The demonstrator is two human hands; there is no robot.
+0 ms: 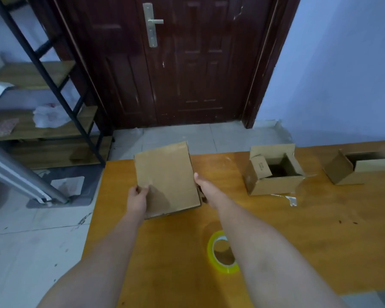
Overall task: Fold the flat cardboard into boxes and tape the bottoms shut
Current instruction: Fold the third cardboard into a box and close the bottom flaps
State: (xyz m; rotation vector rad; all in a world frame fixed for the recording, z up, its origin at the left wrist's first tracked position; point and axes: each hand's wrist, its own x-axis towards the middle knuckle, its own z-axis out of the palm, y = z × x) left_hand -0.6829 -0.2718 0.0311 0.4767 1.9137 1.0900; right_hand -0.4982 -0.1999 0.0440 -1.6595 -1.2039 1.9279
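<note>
A flat piece of brown cardboard (167, 176) is held tilted above the far left part of the orange table (276, 230). My left hand (138, 197) grips its lower left edge, thumb on the front face. My right hand (206, 188) holds its right edge, with the fingers hidden behind the cardboard. A roll of yellow-rimmed clear tape (222, 252) lies flat on the table near me, partly covered by my right forearm. Two folded boxes stand open-topped at the right: one (273, 172) nearer the middle, the other (360, 167) by the right edge.
A scrap of torn tape (291, 200) lies in front of the nearer box. Beyond the table is a dark wooden door (187, 63). A black-framed shelf unit (42, 103) stands at the left, over a tiled floor (31, 241).
</note>
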